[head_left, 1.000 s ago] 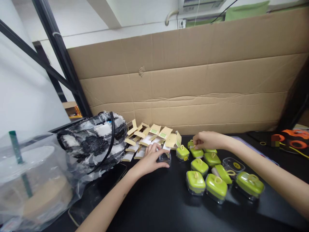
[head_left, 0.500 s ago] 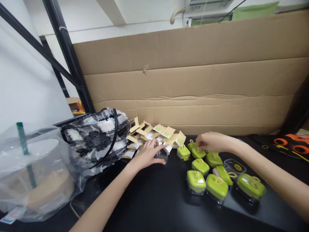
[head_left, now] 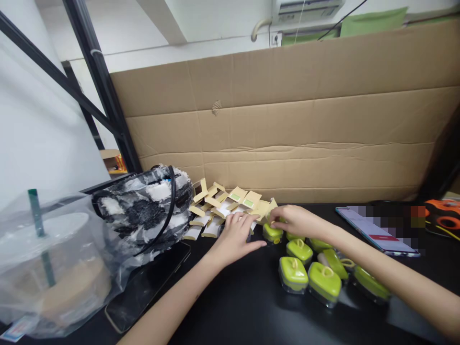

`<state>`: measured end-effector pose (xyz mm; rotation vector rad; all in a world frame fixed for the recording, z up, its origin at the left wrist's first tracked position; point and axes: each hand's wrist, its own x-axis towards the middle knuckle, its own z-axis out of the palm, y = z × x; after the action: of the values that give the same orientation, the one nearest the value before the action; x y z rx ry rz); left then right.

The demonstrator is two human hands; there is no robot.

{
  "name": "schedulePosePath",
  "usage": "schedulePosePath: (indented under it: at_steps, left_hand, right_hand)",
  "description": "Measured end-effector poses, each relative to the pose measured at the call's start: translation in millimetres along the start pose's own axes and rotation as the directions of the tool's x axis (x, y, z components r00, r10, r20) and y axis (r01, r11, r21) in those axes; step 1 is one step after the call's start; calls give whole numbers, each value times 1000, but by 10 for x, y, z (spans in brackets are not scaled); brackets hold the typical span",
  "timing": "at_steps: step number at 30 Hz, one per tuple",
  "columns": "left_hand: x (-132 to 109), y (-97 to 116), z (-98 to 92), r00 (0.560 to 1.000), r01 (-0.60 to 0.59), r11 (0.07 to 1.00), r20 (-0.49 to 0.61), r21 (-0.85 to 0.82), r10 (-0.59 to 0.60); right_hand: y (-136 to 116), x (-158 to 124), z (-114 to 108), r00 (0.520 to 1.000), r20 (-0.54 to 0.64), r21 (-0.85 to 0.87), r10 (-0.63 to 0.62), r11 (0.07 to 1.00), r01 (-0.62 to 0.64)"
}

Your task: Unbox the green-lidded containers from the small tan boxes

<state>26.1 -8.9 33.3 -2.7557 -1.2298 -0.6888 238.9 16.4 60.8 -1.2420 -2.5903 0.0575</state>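
the right hand [head_left: 298, 222] has its fingers bunched in a pinch at the top of a lime-green, rounded-square lidded container with a clear plastic base [head_left: 273, 235]. that container stands upright on the black table [head_left: 230, 311], at the left end of the group, just in front of the heap of folded pale-yellow cardboard boxes [head_left: 219, 203]. the pinching fingers hide the lid's handle.

the left hand [head_left: 235, 242] is spread, palm down, its thumb pointing toward the same container without touching it. under its fingers something of clear plastic [head_left: 222, 231] shows in part; whether the hand touches it i cannot tell.

more green containers with yellow loop handles stand close together to the right and nearer the viewer: one in the middle [head_left: 299, 250], two at the front [head_left: 293, 272], and one tipped on its side [head_left: 336, 263]. the right forearm partly covers others.

a shaggy black, white and grey bag [head_left: 143, 206] sits left of the boxes, beside a translucent plastic bag holding a cup with a green straw [head_left: 42, 239]. a dark phone [head_left: 147, 285] lies in front of the shaggy bag, and a lit phone [head_left: 377, 237], partly pixelated, lies beyond the right forearm. a tall brown cardboard sheet [head_left: 273, 115] stands behind everything on the table.
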Motion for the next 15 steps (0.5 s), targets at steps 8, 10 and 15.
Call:
schedulePosePath:
  at_steps: [8, 10, 15]
  left_hand:
    - [408, 86, 217, 993, 51, 996, 108, -78, -43]
    - [425, 65, 211, 991, 76, 994, 119, -82, -66]
    - [360, 26, 122, 986, 121, 988, 124, -94, -109]
  right_hand:
    - [-127, 10, 82, 994, -93, 36, 50, 998, -47]
    - [-130, 8, 37, 985, -144, 32, 93, 995, -90]
    - [-47, -32, -149, 962, -193, 15, 195, 981, -195]
